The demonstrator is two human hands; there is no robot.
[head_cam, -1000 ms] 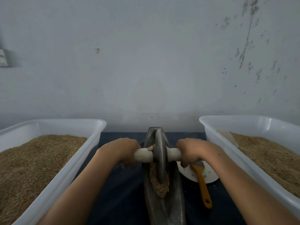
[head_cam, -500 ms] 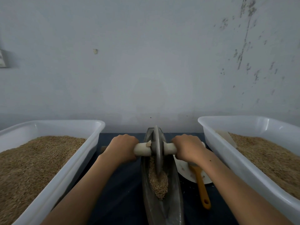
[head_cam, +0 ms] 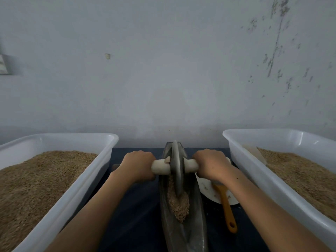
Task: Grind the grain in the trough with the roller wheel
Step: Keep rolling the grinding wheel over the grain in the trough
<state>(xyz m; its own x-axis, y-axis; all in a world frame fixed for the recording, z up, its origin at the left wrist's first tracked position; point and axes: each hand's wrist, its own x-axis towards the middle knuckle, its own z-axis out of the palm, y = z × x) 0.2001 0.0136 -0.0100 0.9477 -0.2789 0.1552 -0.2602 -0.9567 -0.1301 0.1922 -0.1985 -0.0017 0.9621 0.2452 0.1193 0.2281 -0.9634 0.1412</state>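
The roller wheel point(head_cam: 176, 168) stands upright on its edge in the far half of the long metal trough point(head_cam: 197, 215), which runs from near to far down the middle of the dark table point(head_cam: 138, 211). A pale wooden axle point(head_cam: 160, 166) passes through the wheel's hub and sticks out to both sides. The left hand point(head_cam: 138, 165) is wrapped around the left end of the axle, knuckles up, and the right hand point(head_cam: 211, 164) is curled around the right end in the same way; both forearms reach in from the near edge. A mound of brown grain point(head_cam: 179, 202) lies in the trough, touching the wheel's near lower edge and spreading toward the near end.

Just right of the trough, a white plate point(head_cam: 207, 190) sits on the table, partly under the right wrist, with an orange-handled tool point(head_cam: 227, 206) lying across it, handle pointing near; its working end is hidden by the wrist. On the left stands a large white tub point(head_cam: 69, 193) heaped with grain, and on the right a second white tub point(head_cam: 254, 171), also holding grain, with a pale scoop-like piece point(head_cam: 254, 151) at its far left inner corner. A scuffed grey wall point(head_cam: 163, 70) rises behind everything.
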